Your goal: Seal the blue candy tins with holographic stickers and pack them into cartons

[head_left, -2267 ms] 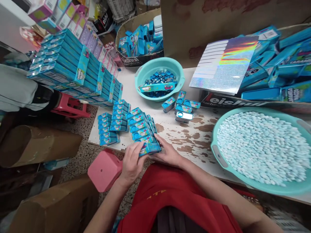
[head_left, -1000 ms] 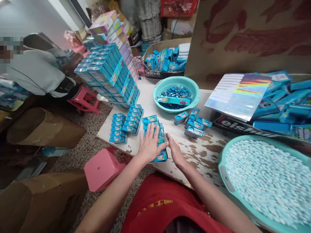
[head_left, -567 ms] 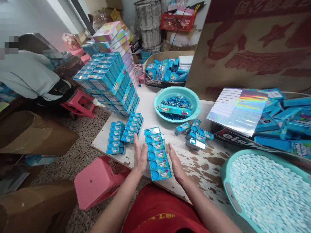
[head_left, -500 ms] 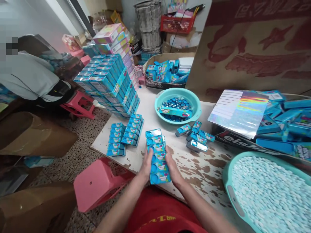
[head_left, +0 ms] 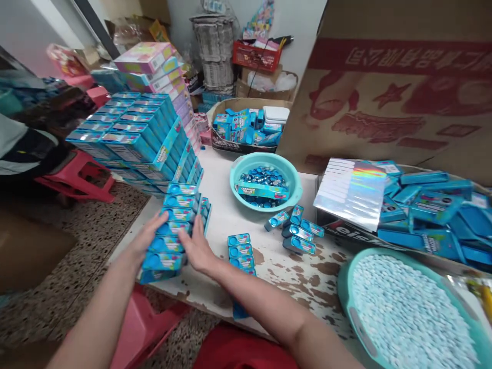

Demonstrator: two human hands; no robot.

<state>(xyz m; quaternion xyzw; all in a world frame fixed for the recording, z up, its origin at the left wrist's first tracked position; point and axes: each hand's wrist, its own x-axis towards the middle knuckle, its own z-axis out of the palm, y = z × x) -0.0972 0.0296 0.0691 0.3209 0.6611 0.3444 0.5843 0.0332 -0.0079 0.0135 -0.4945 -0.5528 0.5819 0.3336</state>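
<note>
A row of small blue candy tins, labelled and with round recesses on top, is held between my two hands at the table's left side. My left hand presses its left flank, fingers over the tins. On the opposite flank lies my right hand, thumb toward the tops. Partly hidden behind it is another row of tins. A separate row of tins rests on the table, its near part covered by my right forearm. Several loose tins lie farther right.
A tall stack of blue cartons rises at the left. A turquoise basin holds blue lids and a flattened tray. Pale candies fill a large tub at the right. Behind it, a carton holds blue packages. A pink stool stands below.
My hands have let go of the row they held, which now rests on the table. They have moved left and gripped another row of tins. The view has turned slightly right.
</note>
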